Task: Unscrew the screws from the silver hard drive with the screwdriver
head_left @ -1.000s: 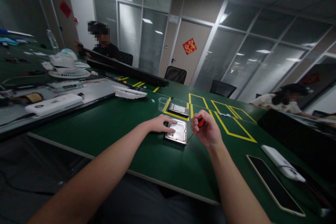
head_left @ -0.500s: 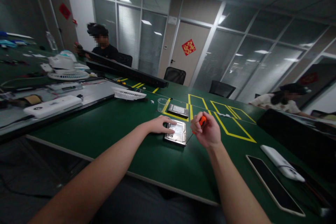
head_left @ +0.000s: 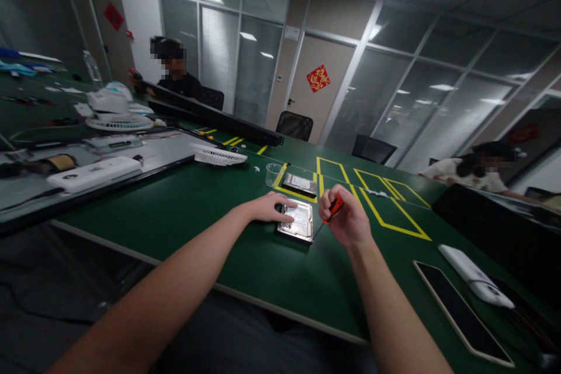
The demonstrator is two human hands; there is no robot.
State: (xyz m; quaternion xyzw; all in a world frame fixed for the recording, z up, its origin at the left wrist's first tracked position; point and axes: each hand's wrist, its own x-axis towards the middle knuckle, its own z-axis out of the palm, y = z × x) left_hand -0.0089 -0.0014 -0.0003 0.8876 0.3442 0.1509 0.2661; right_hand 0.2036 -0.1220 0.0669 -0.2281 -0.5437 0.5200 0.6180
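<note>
A silver hard drive lies flat on the green table before me. My left hand holds it down from the left, with thumb and fingers parted over its top face. My right hand is closed around the orange-and-black handle of a screwdriver. Its thin shaft slants down to the drive's near right corner; I cannot make out exactly where the tip touches. Just behind, a second hard drive sits inside a yellow tape outline, beside a clear plastic cup.
To the left are a white fan part and a large open panel bearing a white device. At right lie a phone and a white power bank. Two people sit across and to the right. Yellow tape marks the table.
The view has shifted slightly. My right hand has turned a little around the screwdriver handle, while my left hand stays on the hard drive.
</note>
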